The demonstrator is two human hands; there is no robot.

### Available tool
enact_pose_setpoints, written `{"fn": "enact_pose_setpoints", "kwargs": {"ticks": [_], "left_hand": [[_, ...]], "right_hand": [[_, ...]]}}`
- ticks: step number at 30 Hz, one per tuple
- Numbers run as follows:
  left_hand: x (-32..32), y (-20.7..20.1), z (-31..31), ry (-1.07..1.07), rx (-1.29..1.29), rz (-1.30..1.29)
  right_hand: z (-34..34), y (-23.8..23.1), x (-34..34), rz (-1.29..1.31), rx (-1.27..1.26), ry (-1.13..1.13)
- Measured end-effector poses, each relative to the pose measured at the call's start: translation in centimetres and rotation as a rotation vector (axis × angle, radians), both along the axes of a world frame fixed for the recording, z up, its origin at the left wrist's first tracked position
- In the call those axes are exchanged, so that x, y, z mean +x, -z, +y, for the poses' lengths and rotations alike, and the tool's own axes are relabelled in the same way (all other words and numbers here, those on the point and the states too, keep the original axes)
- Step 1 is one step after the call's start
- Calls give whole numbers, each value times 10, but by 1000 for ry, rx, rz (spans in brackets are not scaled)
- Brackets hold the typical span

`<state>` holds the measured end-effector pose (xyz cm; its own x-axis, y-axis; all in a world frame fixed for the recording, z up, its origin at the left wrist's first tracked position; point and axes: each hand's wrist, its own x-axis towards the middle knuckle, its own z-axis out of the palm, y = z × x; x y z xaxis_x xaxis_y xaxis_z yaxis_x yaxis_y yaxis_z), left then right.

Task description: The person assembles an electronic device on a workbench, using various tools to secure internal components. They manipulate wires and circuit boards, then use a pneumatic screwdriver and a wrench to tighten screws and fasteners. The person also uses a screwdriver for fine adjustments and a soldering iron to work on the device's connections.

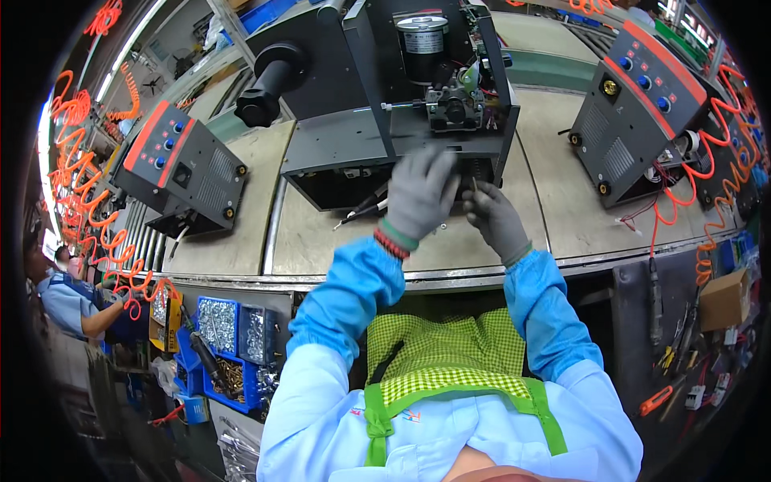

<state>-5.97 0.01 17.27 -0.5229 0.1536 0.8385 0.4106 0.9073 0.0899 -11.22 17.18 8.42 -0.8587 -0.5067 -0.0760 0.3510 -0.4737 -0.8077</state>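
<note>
In front of me stands a dark grey machine housing (333,136) with its side uncovered. Inside it sit a black cylindrical motor (424,60) and a wire-feed mechanism (454,108). My left hand (419,193), in a grey glove, is raised before the housing's lower front edge, its fingers stretched out, somewhat blurred and apparently with nothing in them. Beside it, my right hand (496,218), also gloved, has its fingers pinched around a small thin brownish piece (475,185), too small to name. Cable ends (365,207) stick out of the housing's lower opening, left of my hands.
Red-and-grey machines stand on the bench at left (189,169) and right (642,112). Blue bins of fasteners (218,325) sit below left, by a power screwdriver (210,357). Orange coiled hoses (80,185) hang at left. A cardboard box (724,299) and tools lie right. Another person (68,297) is far left.
</note>
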Motion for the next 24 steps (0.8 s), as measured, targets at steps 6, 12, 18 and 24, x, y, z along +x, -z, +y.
{"fn": "enact_pose_setpoints", "kwargs": {"ticks": [6, 12, 18, 24], "left_hand": [[-55, -59, -23, -317, -296, -136], [-75, -41, -26, -346, -281, -248], [-75, -29, -27, -294, -180, -111], [-83, -23, -32, -339, -220, -102]], "right_hand": [[-53, -8, -19, 830, 584, 357], [-61, -3, -53, 1004, 685, 482], [-51, -8, -46, 1233, 877, 582], [-56, 12, -62, 1196, 835, 560]]}}
